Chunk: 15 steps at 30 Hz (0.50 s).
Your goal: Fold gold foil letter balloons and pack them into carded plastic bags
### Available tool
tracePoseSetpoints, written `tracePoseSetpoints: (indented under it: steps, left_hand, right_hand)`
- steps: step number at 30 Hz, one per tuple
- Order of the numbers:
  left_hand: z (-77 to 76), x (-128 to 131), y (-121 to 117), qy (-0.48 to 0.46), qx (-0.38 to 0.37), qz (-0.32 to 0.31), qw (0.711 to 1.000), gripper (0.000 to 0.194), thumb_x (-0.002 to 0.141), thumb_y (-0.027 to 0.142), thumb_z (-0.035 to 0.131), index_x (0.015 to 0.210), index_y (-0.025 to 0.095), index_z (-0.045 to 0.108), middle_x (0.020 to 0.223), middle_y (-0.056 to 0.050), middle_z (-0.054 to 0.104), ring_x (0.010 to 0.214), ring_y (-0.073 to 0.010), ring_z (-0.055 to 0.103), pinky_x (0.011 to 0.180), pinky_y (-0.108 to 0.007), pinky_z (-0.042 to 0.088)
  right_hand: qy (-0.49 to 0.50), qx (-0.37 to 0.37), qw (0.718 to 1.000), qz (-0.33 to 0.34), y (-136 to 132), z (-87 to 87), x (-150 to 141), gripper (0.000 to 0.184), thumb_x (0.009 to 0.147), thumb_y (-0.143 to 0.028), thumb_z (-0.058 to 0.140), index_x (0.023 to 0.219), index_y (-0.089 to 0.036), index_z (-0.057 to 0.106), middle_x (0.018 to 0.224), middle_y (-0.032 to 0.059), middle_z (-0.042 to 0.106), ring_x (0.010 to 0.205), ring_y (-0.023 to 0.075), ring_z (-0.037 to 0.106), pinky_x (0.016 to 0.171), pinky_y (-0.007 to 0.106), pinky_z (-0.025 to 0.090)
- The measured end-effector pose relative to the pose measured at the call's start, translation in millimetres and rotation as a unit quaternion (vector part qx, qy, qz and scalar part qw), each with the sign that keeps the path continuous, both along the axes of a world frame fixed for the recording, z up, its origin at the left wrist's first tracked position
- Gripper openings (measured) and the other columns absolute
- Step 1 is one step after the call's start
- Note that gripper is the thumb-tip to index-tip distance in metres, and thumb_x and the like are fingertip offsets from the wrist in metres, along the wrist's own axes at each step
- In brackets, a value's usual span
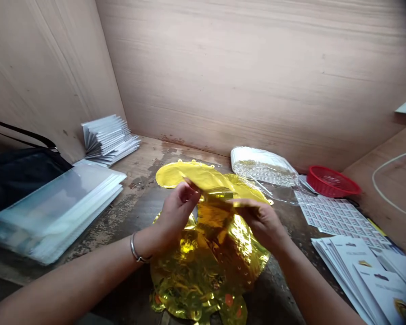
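Left hand (176, 210) and right hand (266, 225), each pinching the gold foil (216, 216), which is partly raised between them over the near centre of the table (104, 225); plastic sleeves (57, 198) lie left, a red basket (331, 183) far right.

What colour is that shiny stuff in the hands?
The foil is shiny gold; it shows best in the head view.

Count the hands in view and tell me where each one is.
2. The left hand is at the left side of the raised gold foil; the right hand is at its right side. Both pinch it.
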<state>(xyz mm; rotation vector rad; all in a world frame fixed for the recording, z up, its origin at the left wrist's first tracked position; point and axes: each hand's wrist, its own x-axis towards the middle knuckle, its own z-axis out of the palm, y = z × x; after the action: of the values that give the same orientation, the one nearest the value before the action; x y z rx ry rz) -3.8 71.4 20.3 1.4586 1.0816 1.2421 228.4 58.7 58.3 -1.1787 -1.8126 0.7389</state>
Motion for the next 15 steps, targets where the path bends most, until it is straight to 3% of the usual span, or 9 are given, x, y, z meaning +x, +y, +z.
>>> tracePoseSetpoints:
  steps: [2,3,5,7,8,10,12,13,15]
  left_hand:
    - [-11.5,0,-3,0.146,0.099,0.017,0.984,0.024,0.088,0.037,0.058,0.102,0.017,0.056,0.101,-0.009,0.065,0.092,-0.0208,0.061,0.082,-0.036,0.051]
    - [-17.1,-2,-5,0.233,0.157,-0.018,0.960,0.027,0.087,0.033,0.058,0.110,0.017,0.056,0.115,-0.012,0.062,0.106,-0.0241,0.058,0.091,-0.041,0.048]
    - [-24.7,-6,-6,0.380,0.254,-0.109,0.883,0.042,0.088,0.031,0.056,0.126,0.016,0.051,0.139,-0.017,0.048,0.131,-0.0310,0.042,0.108,-0.051,0.033]
    - [-24.3,-9,-4,0.463,0.295,-0.160,0.821,0.051,0.089,0.037,0.054,0.134,0.013,0.048,0.144,-0.020,0.042,0.136,-0.0345,0.035,0.112,-0.054,0.025]
    - [-20.9,-9,-1,0.486,0.296,-0.174,0.804,0.051,0.089,0.041,0.053,0.130,0.012,0.051,0.139,-0.020,0.048,0.131,-0.0345,0.041,0.109,-0.052,0.029]
    - [-10.3,-6,11,0.513,0.275,-0.197,0.789,0.040,0.089,0.046,0.051,0.111,0.014,0.063,0.115,-0.016,0.064,0.108,-0.0299,0.059,0.097,-0.043,0.043]
    - [-0.1,2,30,0.527,0.247,-0.189,0.791,0.036,0.094,0.042,0.042,0.092,0.016,0.066,0.091,-0.011,0.067,0.084,-0.0239,0.064,0.082,-0.036,0.048]
    - [2.8,7,40,0.531,0.235,-0.172,0.796,0.037,0.096,0.038,0.037,0.090,0.016,0.066,0.087,-0.010,0.067,0.081,-0.0228,0.064,0.079,-0.035,0.048]
    - [1.9,17,59,0.534,0.230,-0.136,0.802,0.037,0.098,0.033,0.033,0.100,0.014,0.065,0.098,-0.013,0.066,0.091,-0.0250,0.062,0.083,-0.036,0.047]
  right_hand:
    - [0.008,0.027,0.998,-0.050,12,6.4,-3,0.031,0.088,-0.043,0.054,0.073,-0.019,0.067,0.068,0.0028,0.066,0.064,0.0184,0.059,0.062,0.031,0.050]
    - [0.011,0.039,0.997,-0.066,18,9.6,-2,0.030,0.088,-0.042,0.054,0.071,-0.019,0.064,0.067,0.0012,0.063,0.062,0.0165,0.055,0.060,0.029,0.047]
    - [0.003,0.052,0.996,-0.076,29,16.1,0,0.027,0.086,-0.039,0.056,0.069,-0.018,0.060,0.065,-0.0007,0.058,0.060,0.0145,0.050,0.058,0.027,0.043]
    - [-0.012,0.058,0.996,-0.072,40,24.3,2,0.028,0.085,-0.038,0.057,0.065,-0.019,0.056,0.063,-0.0018,0.054,0.059,0.0137,0.047,0.057,0.026,0.040]
    - [-0.019,0.064,0.995,-0.075,46,29.7,2,0.029,0.085,-0.037,0.057,0.063,-0.019,0.054,0.061,-0.0022,0.052,0.059,0.0133,0.045,0.057,0.026,0.039]
    - [-0.023,0.088,0.991,-0.101,56,43.8,2,0.030,0.085,-0.034,0.057,0.061,-0.020,0.050,0.060,-0.0030,0.047,0.058,0.0121,0.041,0.056,0.026,0.036]
    - [-0.020,0.126,0.982,-0.139,64,61.5,1,0.031,0.087,-0.033,0.056,0.061,-0.020,0.047,0.059,-0.0038,0.041,0.058,0.0106,0.036,0.055,0.026,0.032]
    - [-0.019,0.147,0.976,-0.157,67,70.8,-1,0.032,0.088,-0.033,0.055,0.061,-0.020,0.046,0.058,-0.0044,0.038,0.057,0.0100,0.033,0.054,0.026,0.029]
    - [-0.020,0.187,0.964,-0.186,68,87.5,-4,0.036,0.090,-0.033,0.055,0.060,-0.021,0.041,0.057,-0.0055,0.032,0.055,0.0089,0.027,0.052,0.027,0.024]
